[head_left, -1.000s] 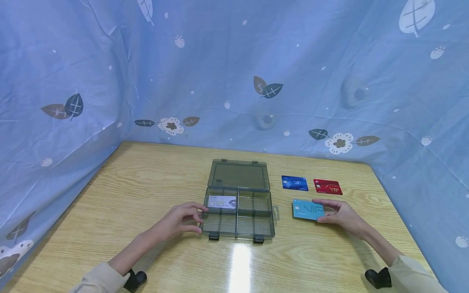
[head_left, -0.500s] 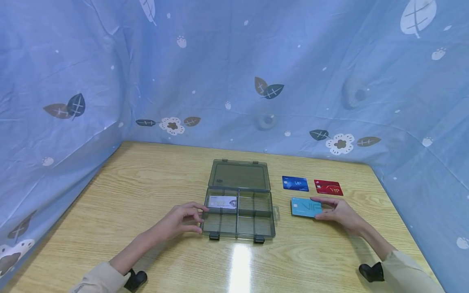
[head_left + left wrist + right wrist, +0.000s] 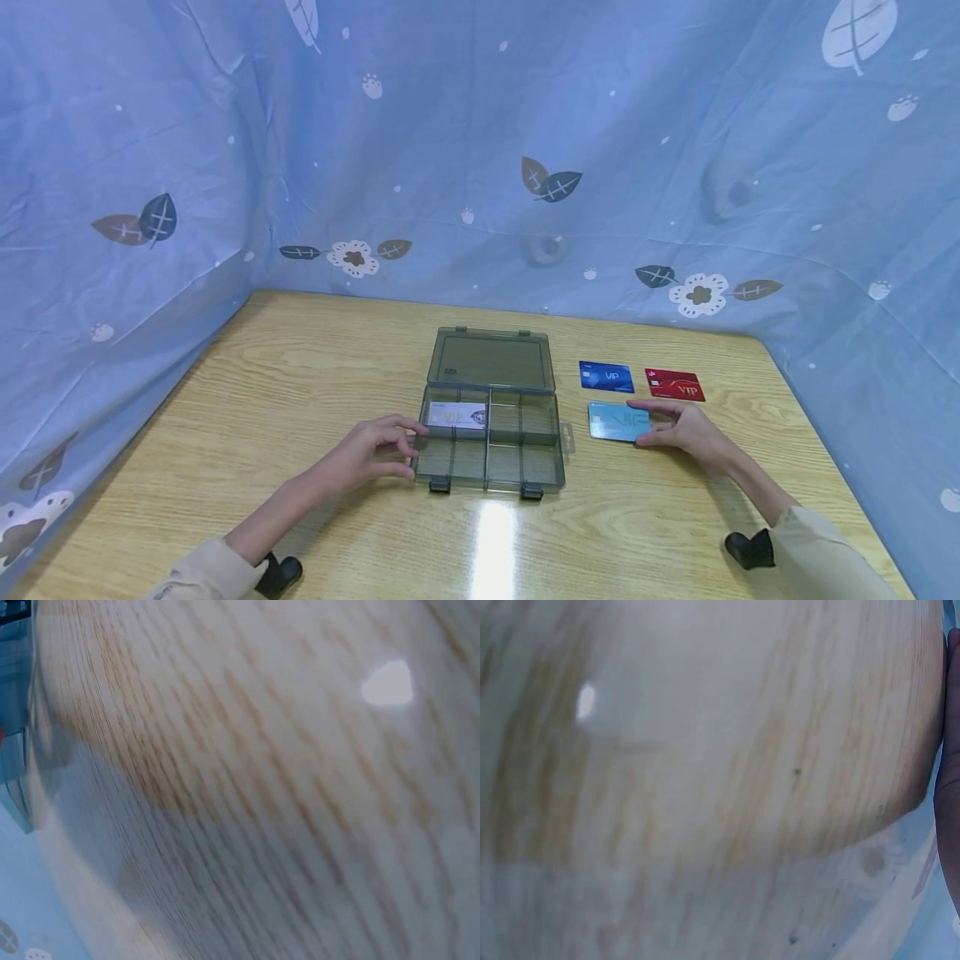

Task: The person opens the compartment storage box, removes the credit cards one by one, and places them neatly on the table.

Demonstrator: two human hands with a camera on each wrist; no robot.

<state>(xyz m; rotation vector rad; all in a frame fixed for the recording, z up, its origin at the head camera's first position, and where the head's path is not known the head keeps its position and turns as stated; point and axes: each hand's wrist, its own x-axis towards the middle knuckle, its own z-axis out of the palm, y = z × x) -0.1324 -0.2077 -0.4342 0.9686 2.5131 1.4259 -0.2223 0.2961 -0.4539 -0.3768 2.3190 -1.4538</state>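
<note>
In the head view my right hand (image 3: pixel 688 433) pinches a light blue VIP card (image 3: pixel 617 422) by its right end, thumb at the near edge and index finger at the far edge. The card is tilted and catches the light. A grey translucent plastic box (image 3: pixel 487 485), divided into compartments, stands with its lid (image 3: pixel 491 360) folded back. My left hand (image 3: pixel 371 450) rests its loosely bent fingers against the left side of the box. Inside the back left compartment area lies a white VIP card (image 3: pixel 456 414). The right wrist view shows only an edge of my right hand (image 3: pixel 951 772).
Behind the light blue card, a dark blue VIP card (image 3: pixel 607 377) and a red VIP card (image 3: pixel 675 385) lie flat on the wooden table (image 3: pixel 322 350). A blue patterned cloth (image 3: pixel 480 150) hangs around the back and sides. Two black latches hang at the box's front.
My right hand has moved left and slightly away from me with the light blue card, toward the box. The left hand and the box stay in place.
</note>
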